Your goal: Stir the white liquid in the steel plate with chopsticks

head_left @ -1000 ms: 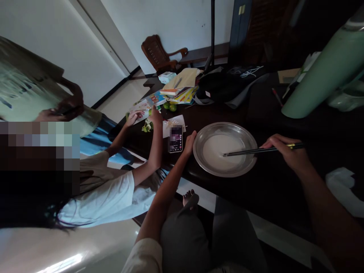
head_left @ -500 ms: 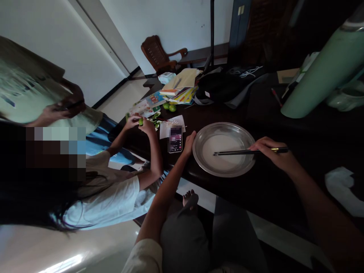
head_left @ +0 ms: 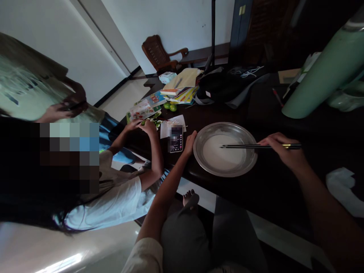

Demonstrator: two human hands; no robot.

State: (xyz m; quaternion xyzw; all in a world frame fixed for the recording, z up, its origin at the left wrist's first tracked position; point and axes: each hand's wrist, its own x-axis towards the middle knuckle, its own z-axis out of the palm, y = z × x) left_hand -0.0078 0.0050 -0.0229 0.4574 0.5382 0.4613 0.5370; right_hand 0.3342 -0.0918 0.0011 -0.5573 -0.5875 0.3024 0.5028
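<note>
A round metal basin (head_left: pixel 203 163) with a whitish liquid (head_left: pixel 224 157) in it sits on the dark table. My left hand (head_left: pixel 190 144) grips its left side, the thumb up along the rim and the other fingers mostly hidden. In my right hand (head_left: pixel 281 148), closed near their thick ends, is a pair of black chopsticks (head_left: pixel 244 146) with a gold band. They reach nearly level over the right rim, their tips at the liquid near the middle of the basin. Left of my left hand lies a lit phone (head_left: pixel 176 139), its lower end toward me.
A seated person's hands (head_left: pixel 149 127) hold a green fruit at left; peels and whole green fruits (head_left: pixel 172 107) lie nearby. Books (head_left: pixel 182 93) and a black bag (head_left: pixel 218 89) are behind. A tall green bottle (head_left: pixel 318 76) stands right, above crumpled white tissue (head_left: pixel 341 185).
My right hand has shifted right with the chopsticks, and their tips have moved slightly right and up within the basin. My left hand stays on the rim.
</note>
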